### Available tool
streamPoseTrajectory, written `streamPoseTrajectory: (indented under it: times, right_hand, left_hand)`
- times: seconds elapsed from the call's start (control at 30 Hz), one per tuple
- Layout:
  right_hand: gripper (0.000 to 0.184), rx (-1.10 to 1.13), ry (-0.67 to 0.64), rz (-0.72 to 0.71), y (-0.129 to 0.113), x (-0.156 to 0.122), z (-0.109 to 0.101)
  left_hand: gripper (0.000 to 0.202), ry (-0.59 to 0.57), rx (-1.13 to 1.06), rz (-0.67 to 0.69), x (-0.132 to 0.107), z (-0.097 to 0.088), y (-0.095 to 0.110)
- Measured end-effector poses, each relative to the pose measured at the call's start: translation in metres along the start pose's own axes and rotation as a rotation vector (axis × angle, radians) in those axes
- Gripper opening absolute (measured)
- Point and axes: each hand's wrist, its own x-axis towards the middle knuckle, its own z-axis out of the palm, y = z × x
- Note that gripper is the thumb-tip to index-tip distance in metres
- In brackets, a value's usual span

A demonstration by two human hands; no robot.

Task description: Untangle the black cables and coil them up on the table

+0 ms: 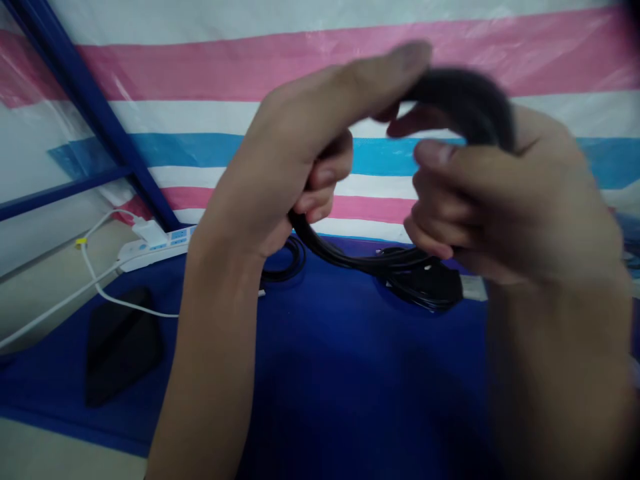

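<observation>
A coiled black cable is held up between both hands as a ring above the blue surface. My left hand is closed round the coil's left side, its thumb or index finger stretched along the top. My right hand grips the coil's right side with fingers curled in. The top of the coil and the right hand are smeared by motion. The coil's lower arc hangs between the hands, in front of another black cable bundle lying behind it. The cable's ends cannot be made out.
On the blue tabletop lie a black cable bundle, another black coil and a dark flat case. A white power strip with a plugged-in white cable stands at the back left. Behind hangs a striped plastic sheet, beside a blue frame post.
</observation>
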Motion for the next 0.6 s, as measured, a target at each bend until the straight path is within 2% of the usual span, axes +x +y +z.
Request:
streamPoseTrajectory:
  times: [0.1, 0.17, 0.2, 0.27, 0.33, 0.4, 0.5, 0.6]
  right_hand:
    - [0.017, -0.288, -0.148, 0.005, 0.003, -0.001, -0.006]
    - [0.019, -0.323, -0.211, -0.001, 0.004, -0.002, -0.007]
    - [0.019, -0.268, -0.237, -0.002, 0.004, -0.002, -0.008]
    - [0.019, -0.072, -0.246, 0.032, 0.004, -0.002, -0.011]
    - [0.02, 0.129, -0.261, 0.063, 0.005, -0.001, -0.019]
    - [0.021, 0.256, -0.232, 0.008, 0.006, 0.0, -0.026]
    - [0.031, 0.321, -0.098, -0.066, 0.009, 0.004, -0.026]
    - [0.042, 0.261, 0.046, -0.051, 0.007, 0.006, -0.004]
  left_hand:
    - [0.031, -0.113, 0.167, -0.104, -0.001, 0.002, 0.002]
    - [0.029, -0.134, 0.208, -0.178, -0.001, 0.005, 0.003]
    - [0.025, -0.114, 0.196, -0.186, -0.001, 0.007, 0.004]
    - [0.021, -0.048, 0.131, -0.126, -0.001, 0.008, 0.006]
    - [0.024, 0.034, 0.027, -0.034, 0.0, 0.005, 0.006]
    - [0.026, 0.148, -0.089, 0.01, 0.002, 0.001, 0.004]
    - [0.026, 0.367, -0.186, 0.04, 0.006, -0.003, -0.004]
    - [0.021, 0.526, -0.215, 0.026, 0.01, -0.002, -0.014]
